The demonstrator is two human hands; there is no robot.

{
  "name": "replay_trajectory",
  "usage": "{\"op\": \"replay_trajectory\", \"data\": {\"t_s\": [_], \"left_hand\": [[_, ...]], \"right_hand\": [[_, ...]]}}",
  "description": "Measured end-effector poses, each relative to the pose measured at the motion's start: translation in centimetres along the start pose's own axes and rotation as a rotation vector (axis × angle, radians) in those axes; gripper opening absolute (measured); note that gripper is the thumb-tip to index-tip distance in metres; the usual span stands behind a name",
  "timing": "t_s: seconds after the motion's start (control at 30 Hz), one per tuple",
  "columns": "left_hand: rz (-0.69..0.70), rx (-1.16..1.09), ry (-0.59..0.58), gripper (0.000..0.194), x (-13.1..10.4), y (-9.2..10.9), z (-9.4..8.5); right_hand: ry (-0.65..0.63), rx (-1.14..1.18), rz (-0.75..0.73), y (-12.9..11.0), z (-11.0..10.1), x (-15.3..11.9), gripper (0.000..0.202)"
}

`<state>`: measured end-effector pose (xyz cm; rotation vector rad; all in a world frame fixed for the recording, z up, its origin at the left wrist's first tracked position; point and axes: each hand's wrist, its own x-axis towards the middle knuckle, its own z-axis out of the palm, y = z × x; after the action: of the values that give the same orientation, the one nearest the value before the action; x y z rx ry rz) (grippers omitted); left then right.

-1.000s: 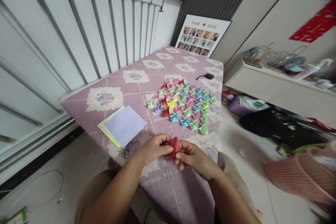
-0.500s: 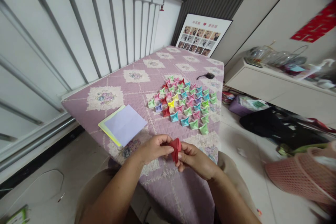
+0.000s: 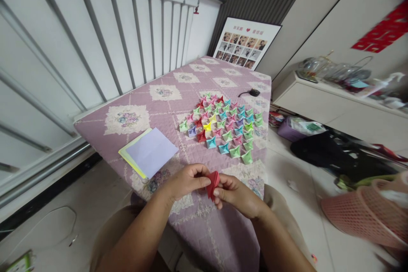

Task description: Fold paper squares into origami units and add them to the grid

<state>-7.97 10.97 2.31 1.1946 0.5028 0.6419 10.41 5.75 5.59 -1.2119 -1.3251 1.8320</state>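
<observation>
A red folded paper piece (image 3: 213, 184) is pinched between both hands above the near part of the table. My left hand (image 3: 194, 182) grips its left side with thumb and fingers. On its right side, my right hand (image 3: 234, 193) closes thumb and fingertips around the lower edge. Beyond the hands, rows of small folded paper shapes (image 3: 227, 136) in green, pink, blue, red, yellow and purple stand on the cloth. Left of my left hand lies a stack of square paper sheets (image 3: 153, 148), a lilac one on top and yellow edges showing below.
A purple quilted cloth with floral patches covers the table (image 3: 134, 93). A white radiator (image 3: 140, 34) runs along its left side. A small black object with a cord (image 3: 254, 92) and a photo board (image 3: 244, 44) are at the back. A pink basket (image 3: 360, 208) stands on the floor right.
The red folded paper has turned slightly between my fingers, and my right thumb has shifted a little to the left along it. The other things stay where they were.
</observation>
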Motion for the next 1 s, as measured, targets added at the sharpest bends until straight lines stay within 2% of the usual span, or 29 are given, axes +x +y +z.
{"op": "replay_trajectory", "data": {"t_s": [0.1, 0.23, 0.33, 0.43, 0.57, 0.77, 1.0], "left_hand": [[0.0, -0.065, 0.066, 0.033, 0.2, -0.3, 0.2], [-0.013, -0.102, 0.1, 0.056, 0.3, -0.7, 0.1], [-0.025, -0.086, 0.071, 0.064, 0.3, -0.5, 0.0], [-0.025, -0.045, 0.023, 0.059, 0.2, 0.0, 0.1], [0.007, 0.022, -0.012, 0.051, 0.3, 0.4, 0.5], [0.017, 0.068, 0.033, 0.048, 0.4, 0.3, 0.8], [0.028, 0.059, 0.062, 0.047, 0.5, -0.1, 1.1]], "right_hand": [[0.145, -0.171, -0.116, -0.4, 0.1, 0.1, 0.027], [0.329, -0.573, -0.239, -1.0, 0.1, 0.0, 0.016], [0.382, -0.774, -0.296, -0.9, 0.1, -0.2, 0.006], [0.388, -0.902, -0.348, -0.5, 0.0, -0.2, 0.008], [0.35, -0.984, -0.346, -0.4, -0.1, -0.4, 0.014], [0.29, -0.962, -0.274, -0.6, 0.3, -0.5, 0.016], [0.362, -0.937, -0.279, 0.1, 0.4, 0.4, 0.006]]}}
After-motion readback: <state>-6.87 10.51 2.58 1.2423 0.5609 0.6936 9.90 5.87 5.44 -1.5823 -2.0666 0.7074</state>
